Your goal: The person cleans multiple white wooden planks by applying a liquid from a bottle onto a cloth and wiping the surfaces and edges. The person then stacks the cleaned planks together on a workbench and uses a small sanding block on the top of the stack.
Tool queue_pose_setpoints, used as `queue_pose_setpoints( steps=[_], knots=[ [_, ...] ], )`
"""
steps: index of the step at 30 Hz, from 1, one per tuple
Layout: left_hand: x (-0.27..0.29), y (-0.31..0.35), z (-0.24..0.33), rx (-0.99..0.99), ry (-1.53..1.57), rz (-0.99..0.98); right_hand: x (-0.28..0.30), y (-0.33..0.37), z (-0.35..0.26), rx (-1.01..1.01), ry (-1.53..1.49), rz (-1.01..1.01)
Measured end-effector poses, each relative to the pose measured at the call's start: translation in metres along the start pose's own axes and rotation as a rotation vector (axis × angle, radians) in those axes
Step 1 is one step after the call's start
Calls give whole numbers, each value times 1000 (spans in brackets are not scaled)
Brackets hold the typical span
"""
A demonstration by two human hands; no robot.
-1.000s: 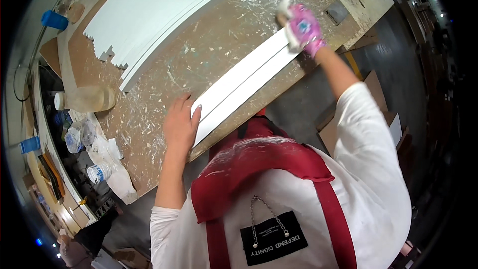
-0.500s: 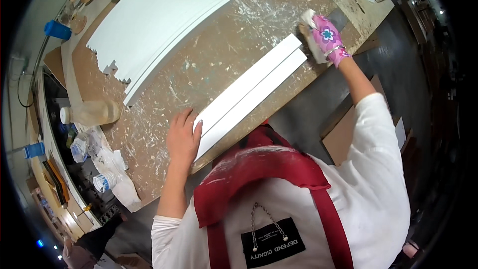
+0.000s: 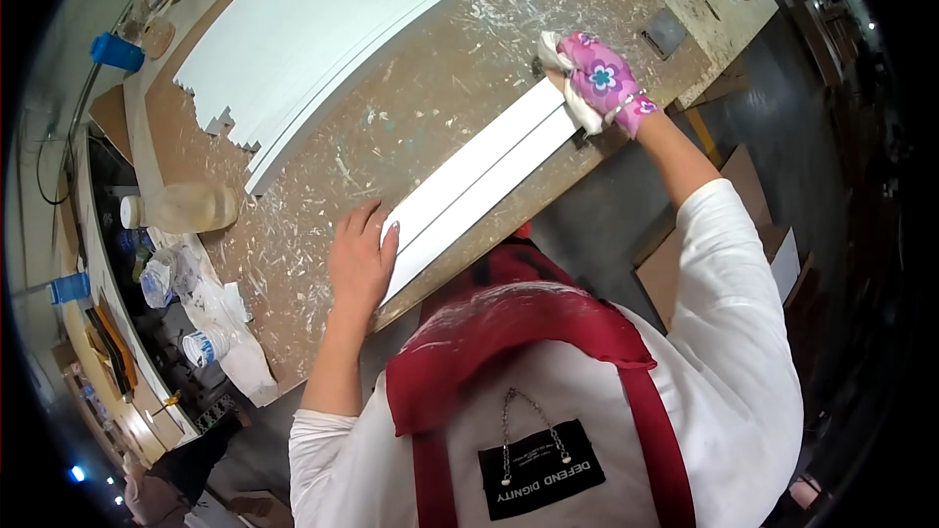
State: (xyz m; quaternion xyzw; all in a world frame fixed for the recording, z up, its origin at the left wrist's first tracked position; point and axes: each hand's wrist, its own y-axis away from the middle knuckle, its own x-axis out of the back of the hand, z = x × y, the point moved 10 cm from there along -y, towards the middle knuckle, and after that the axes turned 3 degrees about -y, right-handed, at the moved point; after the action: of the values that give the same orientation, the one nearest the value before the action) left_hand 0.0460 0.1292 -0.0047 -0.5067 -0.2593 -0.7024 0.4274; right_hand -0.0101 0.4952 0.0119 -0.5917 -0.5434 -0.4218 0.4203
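Two long white strips [image 3: 469,171] lie side by side along the near edge of the workbench. My bare left hand [image 3: 360,259] rests at their left end, fingers stretched out on the bench and thumb against the strips. At the opposite end is my right hand [image 3: 599,78], in a pink flowered glove. It is closed around a bunched whitish cloth [image 3: 584,115], which is pressed over the right ends of both strips. The palm side of the glove is hidden.
Many white strips [image 3: 313,39] lie together at the far left of the paint-spattered bench [image 3: 411,88]. A cloudy plastic bottle [image 3: 191,208] lies by the left edge, near crumpled plastic [image 3: 161,279] and a white-and-blue cup [image 3: 199,348]. A dark flat plate [image 3: 664,34] sits beyond my right hand.
My right hand has moved left with the cloth, from beyond the strips onto their right ends. The dark plate is now more exposed. My left hand has stayed nearly still.
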Motion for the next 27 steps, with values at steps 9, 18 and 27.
queue_pose_setpoints(
  steps=[9, 18, 27],
  knots=[
    [-1, 0, 3, -3, 3, 17, 16, -10, 7, -45, 77, 47],
    [-4, 4, 0, 14, -12, 14, 18, 9, -21, -40, -21, 8],
    [12, -1, 4, -2, 133, 102, 68, 27, 69, -71, -9, 453]
  ],
)
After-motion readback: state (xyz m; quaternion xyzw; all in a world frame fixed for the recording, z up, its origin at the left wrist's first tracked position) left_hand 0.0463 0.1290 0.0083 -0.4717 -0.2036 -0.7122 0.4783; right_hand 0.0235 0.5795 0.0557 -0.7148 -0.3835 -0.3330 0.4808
